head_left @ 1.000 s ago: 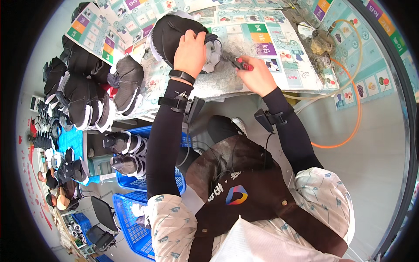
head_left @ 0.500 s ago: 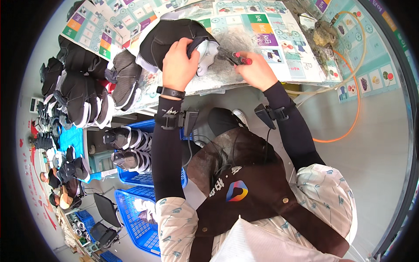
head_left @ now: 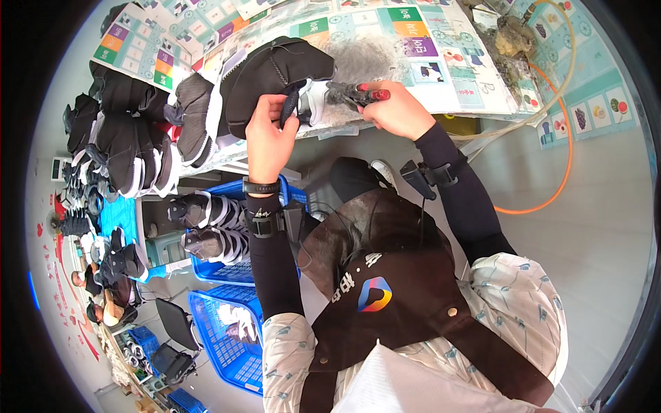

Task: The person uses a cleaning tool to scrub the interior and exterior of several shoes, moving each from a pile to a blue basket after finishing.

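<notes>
A black shoe upper [head_left: 265,79] with a pale lining lies on its side over the near edge of the worktable. My left hand [head_left: 270,141] pinches the dark rim of its opening between thumb and fingers. In my right hand [head_left: 401,113] are grimy pliers [head_left: 370,95] with red handles, my fingers wrapped round them. Their dark jaws point left and reach the white lining [head_left: 317,102] at the opening. Whether the jaws bite on the lining cannot be made out.
Printed sheets cover the worktable [head_left: 475,93], with a dark smudge behind the pliers. More black shoe uppers [head_left: 127,151] are heaped at the left. Blue crates [head_left: 231,361] stand below left, one holding shoes. A pale hose [head_left: 573,51] and an orange hose [head_left: 566,155] hang at the right.
The shoe upper has turned and its opening now faces nearer me. My left hand has shifted down and slightly left. The pliers remain in my right hand, which has moved slightly.
</notes>
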Tool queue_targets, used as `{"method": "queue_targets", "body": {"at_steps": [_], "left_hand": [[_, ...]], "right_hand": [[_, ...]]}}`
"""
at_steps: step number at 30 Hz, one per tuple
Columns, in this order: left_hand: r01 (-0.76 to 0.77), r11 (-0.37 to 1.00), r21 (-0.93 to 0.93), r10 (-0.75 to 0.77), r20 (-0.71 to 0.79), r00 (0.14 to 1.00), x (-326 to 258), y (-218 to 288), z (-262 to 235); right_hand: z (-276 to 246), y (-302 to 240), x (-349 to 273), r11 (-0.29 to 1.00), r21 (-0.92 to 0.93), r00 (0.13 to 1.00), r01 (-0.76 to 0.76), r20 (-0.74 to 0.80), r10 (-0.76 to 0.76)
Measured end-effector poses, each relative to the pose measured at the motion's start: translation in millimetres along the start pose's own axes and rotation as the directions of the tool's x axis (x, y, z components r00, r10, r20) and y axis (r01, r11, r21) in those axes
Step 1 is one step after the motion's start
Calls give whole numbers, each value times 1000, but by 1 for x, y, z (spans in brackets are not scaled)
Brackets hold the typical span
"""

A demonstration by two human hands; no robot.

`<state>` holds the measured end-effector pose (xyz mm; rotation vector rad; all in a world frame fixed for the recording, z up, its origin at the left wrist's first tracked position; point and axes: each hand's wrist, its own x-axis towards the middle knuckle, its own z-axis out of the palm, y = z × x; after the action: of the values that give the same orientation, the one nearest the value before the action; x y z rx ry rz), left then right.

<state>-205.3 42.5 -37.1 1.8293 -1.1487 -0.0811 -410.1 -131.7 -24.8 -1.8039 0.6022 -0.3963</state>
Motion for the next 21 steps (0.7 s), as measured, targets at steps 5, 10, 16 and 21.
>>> {"method": "queue_targets", "body": {"at_steps": [5, 10, 16, 21], "left_hand": [[22, 989, -148, -18, 27, 999, -9, -7, 2], [34, 991, -129, -31, 27, 999, -10, -6, 2], [35, 993, -113, -31, 28, 999, -3, -1, 5], [-13, 1000, -28, 10, -92, 996, 8, -4, -5]], "right_hand": [[0, 9, 0, 998, -48, 998, 28, 61, -25], [-1, 12, 0, 999, -15, 984, -30, 175, 32], [-2, 15, 3, 994, -87, 996, 59, -58, -64], [-13, 15, 4, 995, 26, 973, -99, 211, 91]]}}
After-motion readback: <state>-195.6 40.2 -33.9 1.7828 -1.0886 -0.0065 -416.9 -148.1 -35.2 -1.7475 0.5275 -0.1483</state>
